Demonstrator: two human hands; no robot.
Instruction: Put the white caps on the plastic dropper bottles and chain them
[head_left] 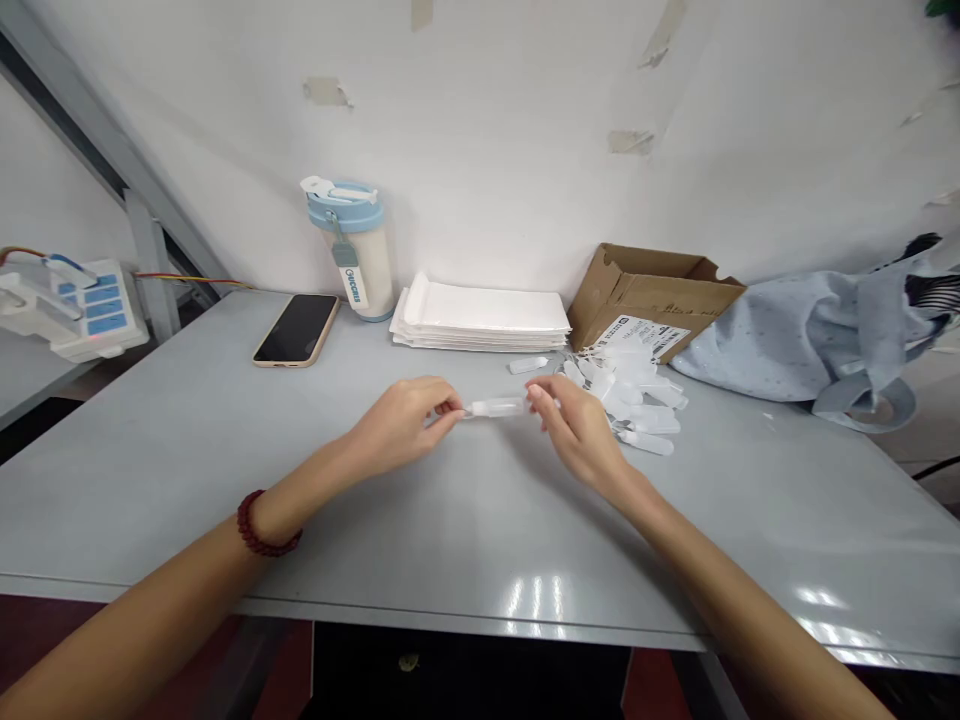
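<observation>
Over the tabletop (450, 545), a clear tube (499, 407) was being handled, its tip pinched by the left hand (405, 425), closure of the right hand (576, 427) opposite being indeterminable, and continued steady support was judged necessary.

Plain grey on the desk (480, 530), black with a tan rim on the phone (297, 330) near the back left corner, and cream with a light blue lid on the cup (367, 262) at the back edge. White on the envelopes (487, 315) and brown on the box (675, 302), also along there. Pale blue on the bag (772, 330) by the back right corner, cloudy white on the little tube (499, 407) mid-desk, and dark red on the bracelet (250, 532) near the front edge.
</observation>
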